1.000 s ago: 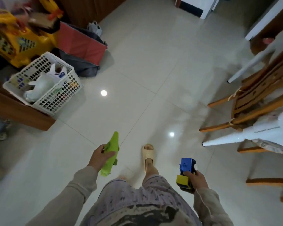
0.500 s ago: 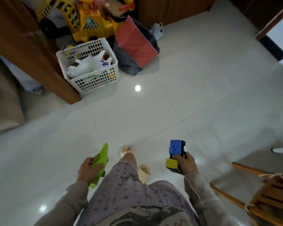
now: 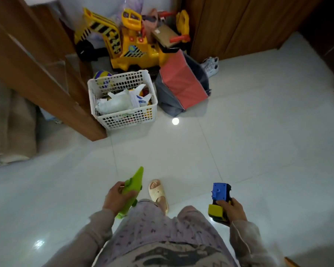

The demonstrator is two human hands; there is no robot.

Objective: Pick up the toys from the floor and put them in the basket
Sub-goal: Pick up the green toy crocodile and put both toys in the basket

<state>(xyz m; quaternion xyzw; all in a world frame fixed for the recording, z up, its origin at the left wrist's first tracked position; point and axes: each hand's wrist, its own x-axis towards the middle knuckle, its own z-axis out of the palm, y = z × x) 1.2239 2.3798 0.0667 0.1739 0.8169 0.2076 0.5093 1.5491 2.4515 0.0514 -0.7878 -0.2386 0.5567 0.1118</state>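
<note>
Wood panelling (image 3: 33, 74) fills the far left, its near corner ending just beside the basket. White mesh basket (image 3: 123, 99) sits on the tiled floor (image 3: 239, 141), far from you and left of centre; white plastic bags (image 3: 120, 101) and bits of coloured toys lie inside. A striped ball (image 3: 102, 75) shows just behind its far left corner. Beyond it stands a yellow ride-on digger (image 3: 131, 45), and touching the basket's right side is a tilted red-and-grey folding box (image 3: 181, 87). A pale sneaker (image 3: 210, 66) lies further right against the wooden wall.

Near you, your left hand (image 3: 116, 199) is closed around the middle of a long green toy (image 3: 132, 191), its pointed end aimed toward the basket, well apart from it. Right of it, one foot in a cream slipper (image 3: 157, 191) is planted on the tile. Your right hand (image 3: 231, 209) is clamped on a blue-and-yellow toy truck (image 3: 219, 201), fingers wrapped over the yellow end, blue end pointing away. Both toys are held above the floor, near your legs.
</note>
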